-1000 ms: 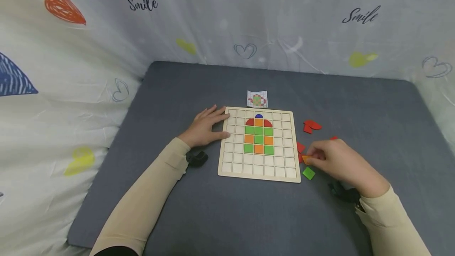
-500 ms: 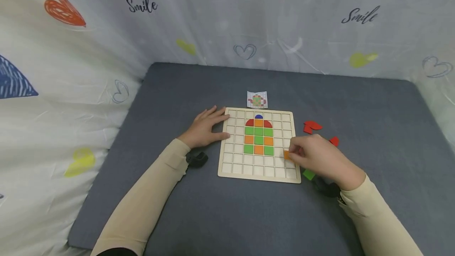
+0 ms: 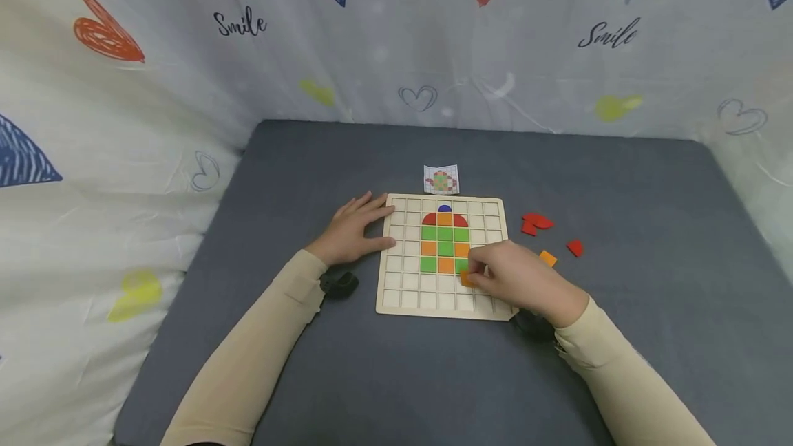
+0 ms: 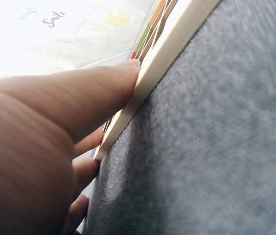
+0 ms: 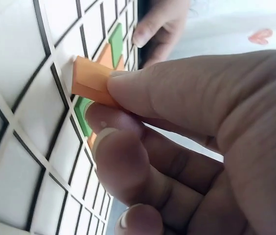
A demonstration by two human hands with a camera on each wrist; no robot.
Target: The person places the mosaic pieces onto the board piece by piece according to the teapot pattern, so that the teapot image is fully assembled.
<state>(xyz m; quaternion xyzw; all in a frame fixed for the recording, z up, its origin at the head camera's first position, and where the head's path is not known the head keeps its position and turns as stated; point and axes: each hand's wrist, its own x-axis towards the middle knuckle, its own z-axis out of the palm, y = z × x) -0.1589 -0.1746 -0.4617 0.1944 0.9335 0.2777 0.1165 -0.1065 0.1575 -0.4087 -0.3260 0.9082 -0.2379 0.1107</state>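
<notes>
Right hand [image 3: 523, 277]: pinching an orange square [image 5: 91, 81] with thumb and finger; other fingers curled in; low over the near right part of the board.
Orange square: held tilted; right by the green square [image 3: 461, 265] in the bottom coloured row, on its near side; cannot tell if touching the board.
Left hand [image 3: 350, 229]: spread wide, not gripping; thumb and fingertips on the left edge of the board.
Board [image 3: 396, 301]: pale wood with lots of little boxes; flat on the grey surface [image 3: 310, 157].
Shape on the board: blue half circle [image 3: 445, 208] at the far end; then an orange piece [image 3: 445, 219] between two curved red pieces [image 3: 429, 219]; then three rows of green and orange squares.
Card [image 3: 441, 179]: small, with a coloured picture; just past the far edge of the board.
Loose bits: red pieces [image 3: 537, 220] in a bunch to the right of the board; one red piece [image 3: 575, 248] farther right; an orange one [image 3: 548, 258] near the right hand.
Cloth [image 3: 372, 47]: pale, with hearts and "Smile" on it; behind the surface.
</notes>
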